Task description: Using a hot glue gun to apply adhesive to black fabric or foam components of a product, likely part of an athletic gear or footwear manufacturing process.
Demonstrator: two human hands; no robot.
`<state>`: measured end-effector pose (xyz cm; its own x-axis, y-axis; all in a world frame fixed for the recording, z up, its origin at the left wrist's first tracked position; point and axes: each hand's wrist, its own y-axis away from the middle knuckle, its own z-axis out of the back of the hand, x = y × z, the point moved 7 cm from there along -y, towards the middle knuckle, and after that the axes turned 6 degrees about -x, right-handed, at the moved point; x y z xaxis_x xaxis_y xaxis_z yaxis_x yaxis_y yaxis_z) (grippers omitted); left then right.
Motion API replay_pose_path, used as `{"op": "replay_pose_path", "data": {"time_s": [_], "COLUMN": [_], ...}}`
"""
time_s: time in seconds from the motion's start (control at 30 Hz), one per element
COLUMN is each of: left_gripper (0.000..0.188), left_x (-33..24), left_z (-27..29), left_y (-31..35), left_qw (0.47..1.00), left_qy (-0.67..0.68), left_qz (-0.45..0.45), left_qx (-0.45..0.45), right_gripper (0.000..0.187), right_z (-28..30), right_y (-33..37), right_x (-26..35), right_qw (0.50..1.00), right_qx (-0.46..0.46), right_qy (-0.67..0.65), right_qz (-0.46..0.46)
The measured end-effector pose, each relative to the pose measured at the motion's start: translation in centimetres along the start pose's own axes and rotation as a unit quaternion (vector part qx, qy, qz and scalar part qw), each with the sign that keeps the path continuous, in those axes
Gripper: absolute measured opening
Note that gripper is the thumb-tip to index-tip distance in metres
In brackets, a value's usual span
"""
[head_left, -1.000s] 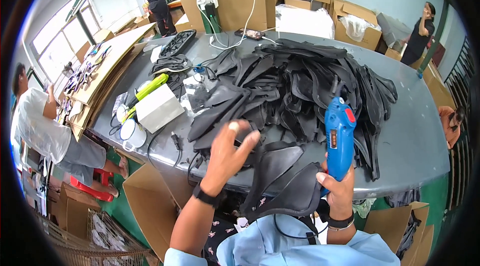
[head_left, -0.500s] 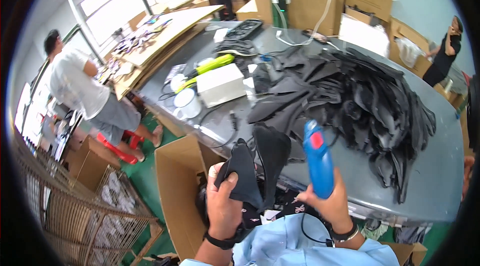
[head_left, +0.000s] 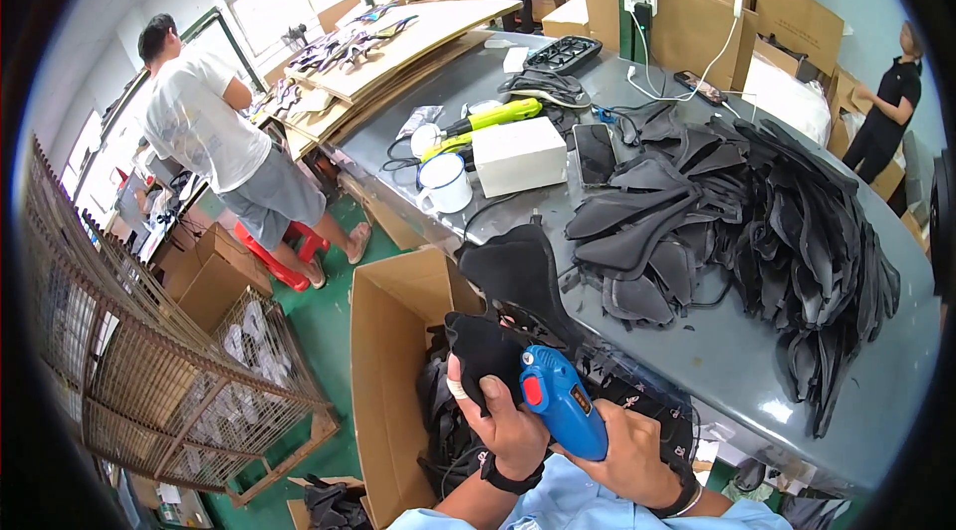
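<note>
My left hand [head_left: 513,435] is closed on a curved black fabric piece [head_left: 480,351], with the thumb across its near side. In my right hand [head_left: 632,460] is a blue handheld power tool [head_left: 576,408] with a red button. The tool's head lies against or just over the right edge of the fabric piece; the exact contact is hidden. Just beyond, a larger part of black fabric [head_left: 520,279] stretches out by the table edge; whether it joins the held piece I cannot tell.
A large heap of black fabric pieces [head_left: 797,221] covers the right of the grey table [head_left: 687,381]. Farther left are a white box [head_left: 518,159], a mug [head_left: 444,183] and a yellow-green tool [head_left: 503,115]. An open cardboard box [head_left: 393,381] stands at my left. Other people are farther off.
My right hand has brought the blue tool down and left, up to the fabric piece in my left hand. The fabric has turned. The whole view has shifted a little.
</note>
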<state>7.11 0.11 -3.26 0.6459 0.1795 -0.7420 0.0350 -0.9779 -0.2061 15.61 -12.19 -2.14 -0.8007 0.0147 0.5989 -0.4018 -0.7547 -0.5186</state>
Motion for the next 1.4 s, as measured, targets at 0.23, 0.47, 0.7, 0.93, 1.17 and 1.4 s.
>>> {"op": "replay_pose_path", "data": {"time_s": [0.23, 0.47, 0.7, 0.93, 1.17, 1.4], "left_gripper": [0.043, 0.042, 0.021, 0.023, 0.017, 0.057], "left_x": [0.0, 1.2, 0.5, -0.3, -2.0, 2.5], "left_z": [-1.1, 1.2, 1.6, -1.2, -4.2, -3.8], "left_y": [0.1, 0.5, -1.1, -1.2, 5.4, 3.2], "left_qw": [0.993, 0.987, 0.976, 0.937, 0.877, 0.947], "left_qy": [-0.022, -0.085, -0.170, -0.184, -0.074, 0.134], "left_qz": [-0.061, -0.029, -0.013, 0.065, -0.069, 0.201], "left_qx": [0.102, 0.132, 0.136, 0.291, 0.470, 0.211], "right_gripper": [0.066, 0.066, 0.065, 0.059, 0.050, 0.048], "right_z": [0.3, 0.8, 2.1, 3.2, 4.5, 3.9], "right_y": [-0.4, -0.6, -1.9, -6.1, -5.9, -5.9], "right_x": [0.1, 0.5, -0.8, -3.3, -4.9, -2.9], "right_qw": [1.000, 1.000, 0.995, 0.935, 0.887, 0.891], "right_qx": [-0.008, -0.007, -0.022, -0.035, -0.155, -0.077], "right_qy": [-0.012, -0.018, -0.089, -0.283, -0.360, -0.390], "right_qz": [0.003, 0.016, -0.034, -0.209, -0.245, -0.218]}}
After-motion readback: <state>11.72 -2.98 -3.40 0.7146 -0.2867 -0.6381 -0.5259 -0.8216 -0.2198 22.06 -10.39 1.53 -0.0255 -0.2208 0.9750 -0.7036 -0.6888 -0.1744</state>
